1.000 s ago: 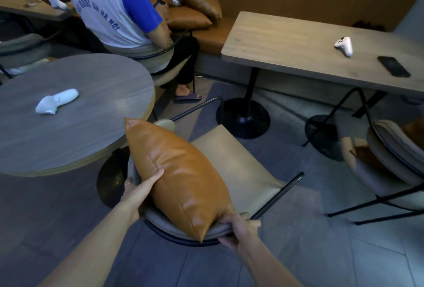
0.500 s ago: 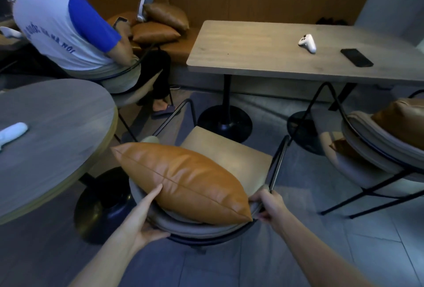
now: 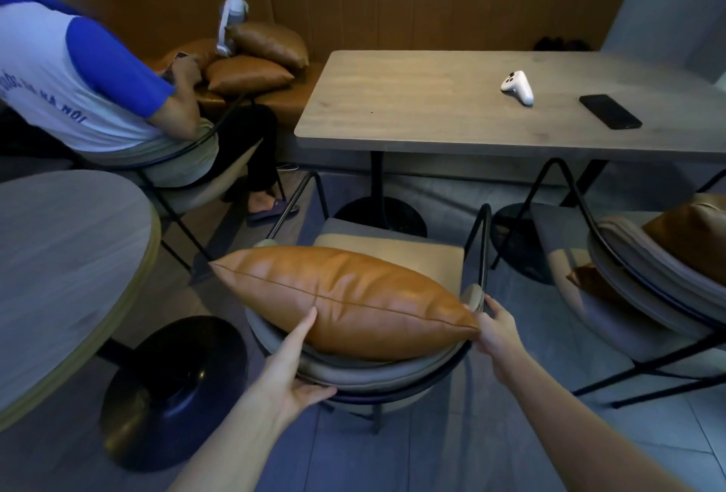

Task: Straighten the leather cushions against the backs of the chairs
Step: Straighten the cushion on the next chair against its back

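Note:
A tan leather cushion (image 3: 345, 299) lies lengthwise along the curved grey back of the nearest chair (image 3: 412, 255), seam facing me, leaning on the backrest rim. My left hand (image 3: 290, 366) grips the backrest from below at its left side, thumb pressed up against the cushion's near face. My right hand (image 3: 497, 330) is closed around the right end of the backrest, touching the cushion's right corner. A second chair (image 3: 628, 295) at the right holds another tan cushion (image 3: 691, 240) against its back.
A rectangular wooden table (image 3: 432, 110) stands beyond the chair with a white controller (image 3: 518, 86) and a black phone (image 3: 609, 111). A round table (image 3: 59, 255) is close on the left. A seated person (image 3: 78, 79) occupies a chair at far left. More cushions (image 3: 251, 75) lie on the bench.
The cushion went from standing tilted on one corner to lying level along the backrest. My right hand shifted from under the cushion to the backrest's right end; my view turned right.

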`<state>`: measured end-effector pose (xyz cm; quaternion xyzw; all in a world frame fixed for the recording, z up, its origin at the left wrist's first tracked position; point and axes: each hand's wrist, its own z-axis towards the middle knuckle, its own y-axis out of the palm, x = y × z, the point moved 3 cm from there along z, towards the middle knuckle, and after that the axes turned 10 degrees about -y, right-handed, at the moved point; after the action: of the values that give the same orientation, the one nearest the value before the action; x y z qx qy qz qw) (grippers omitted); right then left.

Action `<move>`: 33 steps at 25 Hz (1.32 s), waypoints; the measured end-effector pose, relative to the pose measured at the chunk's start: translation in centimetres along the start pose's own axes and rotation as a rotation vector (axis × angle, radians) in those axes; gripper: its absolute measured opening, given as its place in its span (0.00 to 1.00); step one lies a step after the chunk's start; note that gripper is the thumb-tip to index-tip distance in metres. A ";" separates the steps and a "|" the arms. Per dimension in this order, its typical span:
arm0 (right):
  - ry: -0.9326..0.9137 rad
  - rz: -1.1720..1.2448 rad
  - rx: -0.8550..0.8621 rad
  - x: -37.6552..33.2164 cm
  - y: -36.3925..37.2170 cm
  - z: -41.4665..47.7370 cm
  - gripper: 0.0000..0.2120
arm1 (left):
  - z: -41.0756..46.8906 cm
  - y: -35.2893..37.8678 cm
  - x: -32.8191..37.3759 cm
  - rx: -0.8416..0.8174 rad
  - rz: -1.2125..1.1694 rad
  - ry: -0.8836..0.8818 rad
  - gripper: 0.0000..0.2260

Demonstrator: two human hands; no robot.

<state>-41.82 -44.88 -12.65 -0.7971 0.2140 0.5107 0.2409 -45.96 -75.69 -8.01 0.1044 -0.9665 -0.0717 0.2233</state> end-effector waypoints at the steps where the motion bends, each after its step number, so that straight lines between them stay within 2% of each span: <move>1: -0.029 -0.054 -0.035 -0.3 -0.1 1.1 0.36 | 0.3 1.0 0.5 -0.002 0.001 0.001 0.46; 5: -0.096 -0.252 -0.098 -1.2 0.2 6.3 0.39 | 1.8 4.4 3.0 0.006 0.003 0.009 0.46; 8: -0.089 -0.372 -0.022 -4.0 0.0 7.4 0.25 | 3.0 6.1 3.5 -0.024 0.041 -0.052 0.48; 10: -0.054 -0.338 0.028 -4.4 -0.5 8.2 0.22 | 3.6 6.6 3.3 -0.050 0.086 -0.108 0.51; 14: -0.028 -0.218 0.143 -2.8 0.1 6.1 0.29 | 4.2 5.4 4.6 -0.034 0.255 -0.180 0.55; 17: 0.011 -0.048 0.258 -0.2 2.6 1.4 0.27 | 4.3 3.4 7.1 0.021 0.455 -0.089 0.51; 19: 0.059 0.024 0.252 1.0 5.3 -1.5 0.34 | 4.8 2.3 9.0 0.022 0.464 0.011 0.47; 20: 0.096 0.050 0.224 1.4 7.0 -2.6 0.42 | 4.8 2.0 9.9 0.001 0.438 0.043 0.46; 22: 0.194 0.070 0.178 1.7 10.2 -4.3 0.59 | 4.9 1.7 11.4 -0.049 0.383 0.068 0.48; 24: 0.265 0.100 0.168 1.5 12.4 -5.1 0.67 | 4.9 1.6 12.6 -0.087 0.348 0.079 0.52; 26: 0.286 0.146 0.199 1.3 12.2 -4.5 0.64 | 4.9 1.8 13.4 -0.123 0.332 0.066 0.48; 29: 0.268 0.173 0.198 1.2 11.0 -3.2 0.50 | 5.5 2.1 14.0 -0.165 0.301 0.043 0.44; 33: 0.233 0.079 0.169 0.3 9.8 -2.4 0.46 | 6.1 2.8 14.0 -0.193 0.265 0.039 0.43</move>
<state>-45.80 -54.13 -13.64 -0.8187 0.3140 0.4041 0.2604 -61.46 -75.65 -7.10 -0.0445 -0.9559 -0.1323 0.2585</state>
